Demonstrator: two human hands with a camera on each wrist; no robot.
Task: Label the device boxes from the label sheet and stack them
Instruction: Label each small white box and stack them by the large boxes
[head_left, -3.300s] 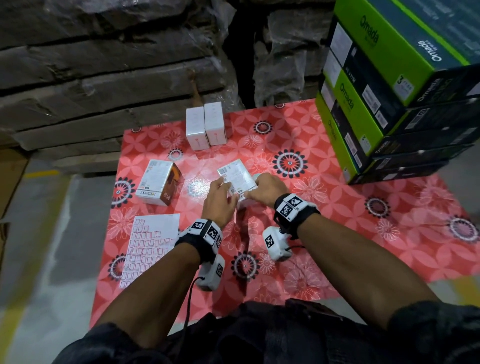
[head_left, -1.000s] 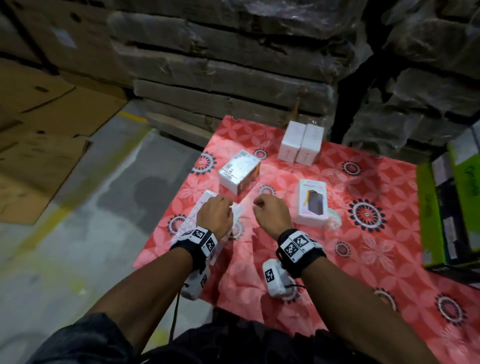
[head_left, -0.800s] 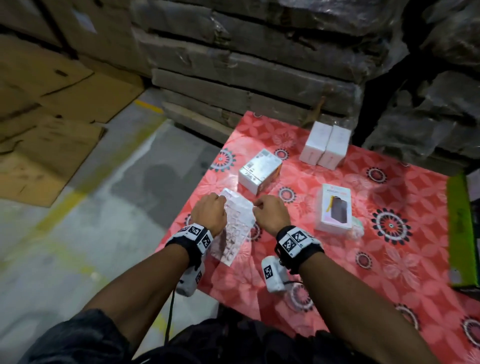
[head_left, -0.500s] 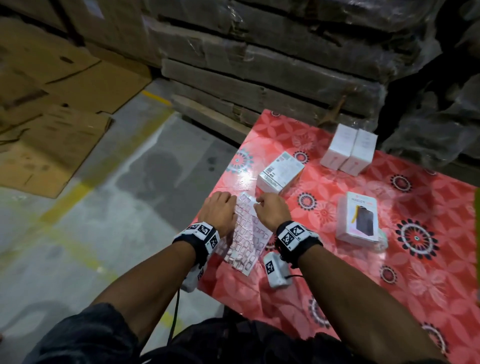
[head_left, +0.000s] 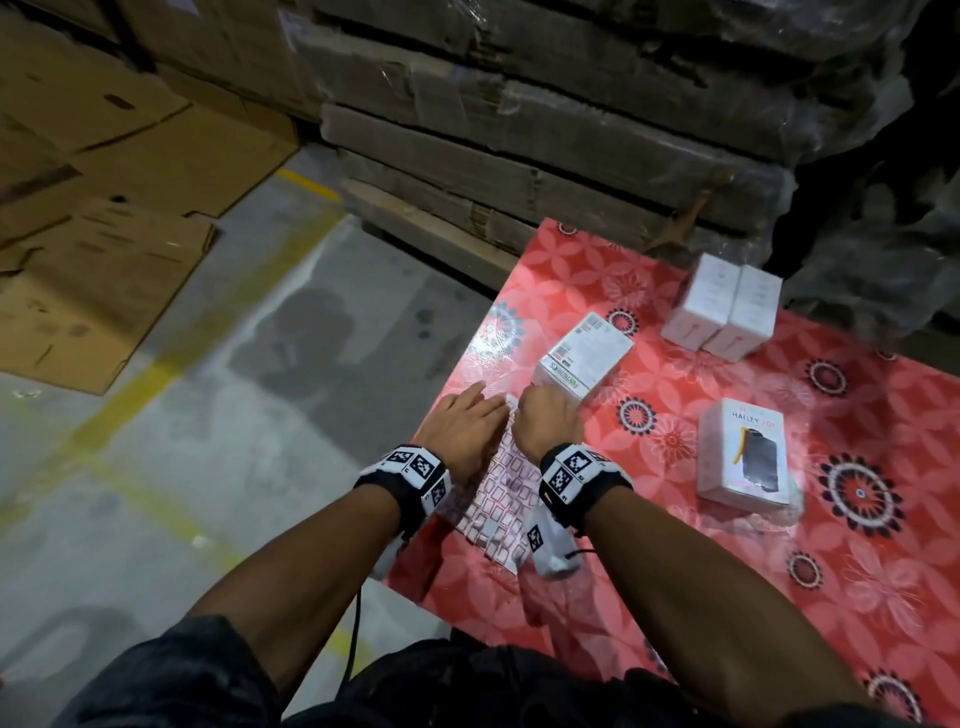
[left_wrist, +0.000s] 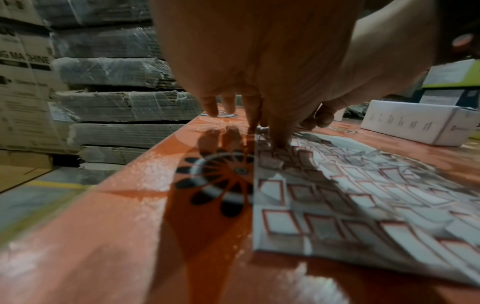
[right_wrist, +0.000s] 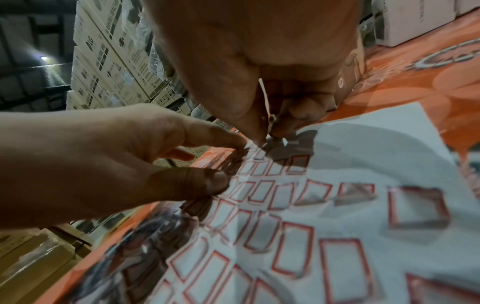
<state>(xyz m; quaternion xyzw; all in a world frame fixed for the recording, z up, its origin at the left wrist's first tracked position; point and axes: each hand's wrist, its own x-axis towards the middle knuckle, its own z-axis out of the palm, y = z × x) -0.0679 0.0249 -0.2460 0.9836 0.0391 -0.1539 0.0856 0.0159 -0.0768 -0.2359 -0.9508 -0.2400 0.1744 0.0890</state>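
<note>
Readable print: "HALLEY" on the white box at right of the head view, and "LG" on the big cartons upper left in the right wrist view. The label sheet lies at the near left corner of the red flowered table cover, with concrete floor beyond. The left hand presses it with straight fingers while the right hand pinches a label at its far edge; the other boxes' print is too blurry.

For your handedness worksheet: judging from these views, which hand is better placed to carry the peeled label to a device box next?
Right. The right hand already pinches a label at the label sheet top edge, beside the nearest box. The left hand presses the sheet flat.
</note>
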